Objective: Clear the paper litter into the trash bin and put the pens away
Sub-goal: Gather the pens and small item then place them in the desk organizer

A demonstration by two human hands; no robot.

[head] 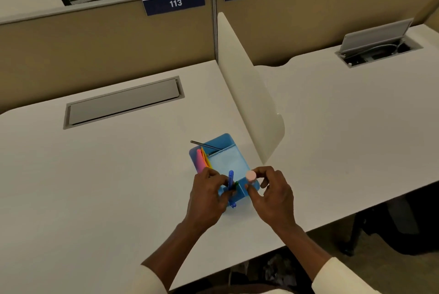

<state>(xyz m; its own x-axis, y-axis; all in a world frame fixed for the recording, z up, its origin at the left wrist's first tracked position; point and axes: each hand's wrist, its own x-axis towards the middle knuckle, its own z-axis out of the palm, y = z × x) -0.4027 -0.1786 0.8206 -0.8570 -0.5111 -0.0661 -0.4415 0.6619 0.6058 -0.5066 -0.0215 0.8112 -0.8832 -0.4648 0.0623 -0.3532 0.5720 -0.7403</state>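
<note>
Pen-stowing step, judged near its end: no loose paper shows on the white bench (pixel 107 175). Left hand (pixel 209 196) pinches a blue plastic pen (pixel 231 179), upright in the near-left compartment of the light-blue plastic desk organiser (pixel 228 158), beside a dark green pen (pixel 236 184). Pink and orange sticky notes (pixel 202 159) stand in its left slot; a thin dark pen (pixel 205 145) leans at the far end. Right hand (pixel 273 191) grips a pink-capped cylinder (pixel 250 176) at the near-right compartment. Next move probably calls for releasing both upright. Trash bin is not in view.
</note>
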